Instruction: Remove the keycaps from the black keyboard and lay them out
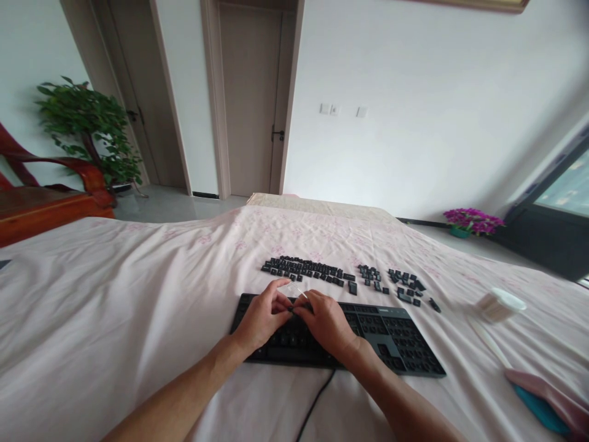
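Two forearms reached over a black keyboard (391, 337) on a pink-covered table (115, 307).
The left hand (262, 316) and right hand (324, 322) met fingertip to fingertip, pinching a small dark keycap (291, 310) and thin wire tool (298, 291); loose keycaps (308, 270) lay just beyond, a white container (499, 305) far right.

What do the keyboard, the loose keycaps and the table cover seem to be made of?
Keyboard: probably matte black plastic, with a dull, even sheen. Loose keycaps: likely the same dark plastic, small hard blocks laid in rows. Table cover: pale pink fabric with a faint flower print; its soft folds suggest thin cloth. Both hands, left hand and right hand, rest on the keyboard.
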A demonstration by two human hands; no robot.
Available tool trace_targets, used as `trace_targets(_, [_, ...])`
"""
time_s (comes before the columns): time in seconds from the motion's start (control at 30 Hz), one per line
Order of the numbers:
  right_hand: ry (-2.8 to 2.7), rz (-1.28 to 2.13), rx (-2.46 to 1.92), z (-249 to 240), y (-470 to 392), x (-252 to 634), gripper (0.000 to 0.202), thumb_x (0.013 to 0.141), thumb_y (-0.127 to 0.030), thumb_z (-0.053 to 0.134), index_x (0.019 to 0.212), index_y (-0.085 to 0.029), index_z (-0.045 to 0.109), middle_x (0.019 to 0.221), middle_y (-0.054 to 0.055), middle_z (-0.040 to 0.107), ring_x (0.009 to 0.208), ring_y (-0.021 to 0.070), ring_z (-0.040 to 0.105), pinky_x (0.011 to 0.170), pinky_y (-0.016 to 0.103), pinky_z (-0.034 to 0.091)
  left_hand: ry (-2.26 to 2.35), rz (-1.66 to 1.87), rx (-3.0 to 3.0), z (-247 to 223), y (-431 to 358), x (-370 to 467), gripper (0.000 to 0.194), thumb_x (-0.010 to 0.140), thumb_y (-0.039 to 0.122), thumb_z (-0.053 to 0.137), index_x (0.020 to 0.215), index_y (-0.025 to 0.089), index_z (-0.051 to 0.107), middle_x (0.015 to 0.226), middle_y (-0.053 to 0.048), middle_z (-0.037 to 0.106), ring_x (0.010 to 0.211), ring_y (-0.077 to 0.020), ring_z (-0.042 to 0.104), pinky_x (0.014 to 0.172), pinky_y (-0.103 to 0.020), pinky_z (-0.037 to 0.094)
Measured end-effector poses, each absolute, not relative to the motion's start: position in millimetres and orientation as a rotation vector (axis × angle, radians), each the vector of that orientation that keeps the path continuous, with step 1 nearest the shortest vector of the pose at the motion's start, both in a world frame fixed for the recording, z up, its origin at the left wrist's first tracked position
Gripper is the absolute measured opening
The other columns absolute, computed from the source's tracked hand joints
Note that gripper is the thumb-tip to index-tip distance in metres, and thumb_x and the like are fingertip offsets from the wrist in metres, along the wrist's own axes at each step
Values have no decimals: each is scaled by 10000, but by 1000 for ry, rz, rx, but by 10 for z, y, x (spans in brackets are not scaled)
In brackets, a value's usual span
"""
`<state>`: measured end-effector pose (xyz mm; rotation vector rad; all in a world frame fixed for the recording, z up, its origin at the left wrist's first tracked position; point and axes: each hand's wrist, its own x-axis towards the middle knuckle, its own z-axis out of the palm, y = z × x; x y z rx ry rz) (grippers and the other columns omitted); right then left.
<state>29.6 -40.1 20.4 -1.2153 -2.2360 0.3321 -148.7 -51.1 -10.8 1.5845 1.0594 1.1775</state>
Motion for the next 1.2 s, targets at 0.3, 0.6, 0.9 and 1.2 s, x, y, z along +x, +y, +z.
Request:
trace_targets(0.3, [-2067,244,-1731,257,330,510,185,816,-316,558,840,-228,719,833,42,720,815,206,646,650,259,390,1198,1098,1738,-67,-503,-1474,419,763,138,586,1177,197,566,932,-36,655,769,-130,642,778,-279,520])
trace_targets(0.6, [-2067,259,-1887,90,538,449,185,783,-334,578,832,-258,740,864,43,720,844,216,643,641,249,377,1231,1044,1835,-25,-519,-1475,334,762,119,546,1079,179,631,951,-38,676,790,-128,648,778,-248,505])
trace_targets(0.9, [-2040,221,-1867,137,517,437,263,846,-395,516,890,-232,717,886,65,713,864,213,627,687,260,367,1237,1041,1839,-7,-520,-1474,318,760,109,552,1057,174,643,956,-42,683,796,-134,648,774,-252,506])
trace_targets(1.2, [-1828,541,-1474,376,180,571,538,851,-624,395,668,-168,614,575,14,600,552,134,531,552,234,339,1208,1040,1914,-63,-526,-1462,269,782,110,552,1022,174,654,977,-48,670,827,-143,641,793,-268,513])
